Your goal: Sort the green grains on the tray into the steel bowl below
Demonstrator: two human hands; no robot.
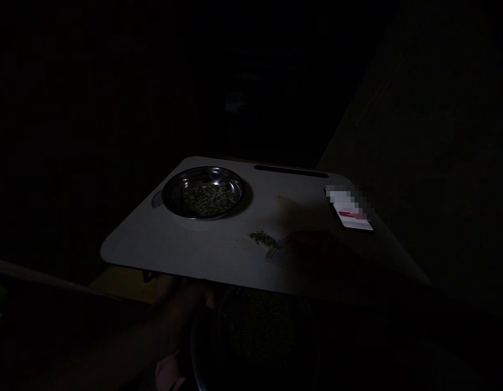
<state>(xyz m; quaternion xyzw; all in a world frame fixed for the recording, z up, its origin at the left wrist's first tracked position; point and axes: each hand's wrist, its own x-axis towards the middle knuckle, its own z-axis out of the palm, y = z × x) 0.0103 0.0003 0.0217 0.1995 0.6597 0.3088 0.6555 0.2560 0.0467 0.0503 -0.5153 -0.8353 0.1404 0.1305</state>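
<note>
Deep shadow covers most of the view. My right hand point(312, 240) is a dark shape low over the table, its fingertips close to a small heap of chopped green bits point(262, 238). How its fingers are set is lost in the dark. Below the table's near edge, my left hand point(202, 296) is beside the rim of a large bowl point(195, 355) with green bits point(263, 326) inside. Only part of that hand shows, and its grip is hidden. On the tabletop stands a shiny steel bowl point(170, 209) with pale green cut pieces point(210, 200) in it.
The white folding table point(153, 250) has rounded corners and a dark slot point(291, 171) along its far edge. A phone with a lit screen point(349, 209) lies at its right side. A wall point(438, 136) rises at the right.
</note>
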